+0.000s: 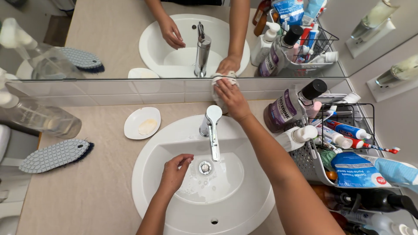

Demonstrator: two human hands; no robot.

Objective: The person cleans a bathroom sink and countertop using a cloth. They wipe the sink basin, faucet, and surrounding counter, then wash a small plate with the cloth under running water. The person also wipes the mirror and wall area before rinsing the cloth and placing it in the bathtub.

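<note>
Head view: right hand (232, 99), fingers clamped on crumpled white cloth (216, 87) at mirror base, 12 o'clock of chrome faucet (211, 130); left hand (175, 170), fingers loosely curled, empty, inside white oval basin (148, 174), 7 o'clock of faucet

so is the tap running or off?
Off, as far as shows: no stream falls from the faucet spout. The basin holds water around the drain, beside the left hand.
</note>
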